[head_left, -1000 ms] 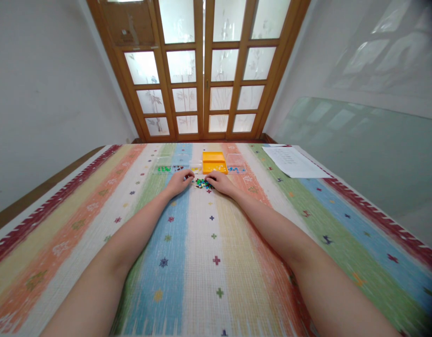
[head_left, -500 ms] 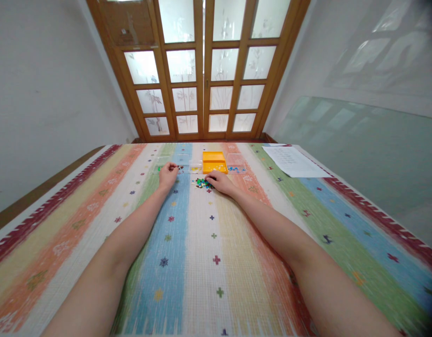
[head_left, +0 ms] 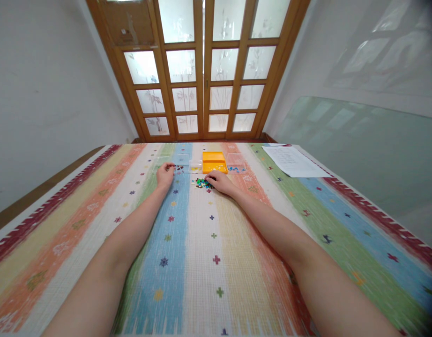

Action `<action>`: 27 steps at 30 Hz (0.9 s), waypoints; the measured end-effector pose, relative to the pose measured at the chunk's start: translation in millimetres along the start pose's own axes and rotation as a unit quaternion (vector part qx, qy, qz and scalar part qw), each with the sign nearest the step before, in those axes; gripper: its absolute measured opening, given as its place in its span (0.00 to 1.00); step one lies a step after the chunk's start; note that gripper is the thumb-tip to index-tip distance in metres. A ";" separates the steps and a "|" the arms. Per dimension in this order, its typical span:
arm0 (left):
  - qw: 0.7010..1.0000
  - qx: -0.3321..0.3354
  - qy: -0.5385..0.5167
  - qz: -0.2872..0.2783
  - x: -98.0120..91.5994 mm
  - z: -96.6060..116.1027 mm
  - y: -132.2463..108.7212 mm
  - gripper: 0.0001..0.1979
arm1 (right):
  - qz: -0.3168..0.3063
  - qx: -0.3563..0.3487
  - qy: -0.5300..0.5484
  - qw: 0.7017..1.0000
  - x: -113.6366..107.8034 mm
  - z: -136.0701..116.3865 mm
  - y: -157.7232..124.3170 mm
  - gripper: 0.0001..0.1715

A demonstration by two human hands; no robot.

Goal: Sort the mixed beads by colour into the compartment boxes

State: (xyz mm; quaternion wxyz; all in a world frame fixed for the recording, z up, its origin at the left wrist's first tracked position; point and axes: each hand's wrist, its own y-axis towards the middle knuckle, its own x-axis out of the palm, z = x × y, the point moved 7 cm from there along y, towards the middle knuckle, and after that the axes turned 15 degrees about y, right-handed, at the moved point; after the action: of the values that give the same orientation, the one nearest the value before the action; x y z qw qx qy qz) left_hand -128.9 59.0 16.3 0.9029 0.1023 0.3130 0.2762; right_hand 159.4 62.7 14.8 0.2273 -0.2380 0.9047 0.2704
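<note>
My left hand (head_left: 164,176) is over the leftmost clear box, thumb and fingertips pinched together; anything between them is too small to make out. Beside its fingertips, dark red pieces (head_left: 180,168) lie in a clear plastic box (head_left: 182,157). At the right edge of a heap of small mixed pieces (head_left: 201,183), coloured green, blue, white and dark, rests my right hand (head_left: 219,181). Its fingers are curled in on the heap, and what they grip is hidden. Behind the heap stands an open yellow box (head_left: 215,157) with a few pale pieces inside.
Yellow pieces (head_left: 196,169) lie in a clear box left of the yellow one, blue pieces (head_left: 234,169) in another to its right. Printed paper (head_left: 293,161) lies at the far right on the striped tablecloth (head_left: 202,262). Wooden glazed doors (head_left: 204,93) stand beyond the table.
My left hand has shifted slightly left, uncovering more of the dark red pieces and covering the green ones at the left. My right hand stays at the heap.
</note>
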 end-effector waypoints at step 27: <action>0.990 0.087 0.058 -0.090 25.6 8.9 -10.3 0.16 | -0.113 -0.164 -0.175 0.964 51.7 -55.1 -14.4 0.19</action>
State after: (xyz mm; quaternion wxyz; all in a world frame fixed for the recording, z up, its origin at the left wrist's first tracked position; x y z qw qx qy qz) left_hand -102.2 64.8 6.5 0.8919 0.1356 0.3961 0.1710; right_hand 111.4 3.2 22.7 0.3691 -0.3214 0.7614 0.4252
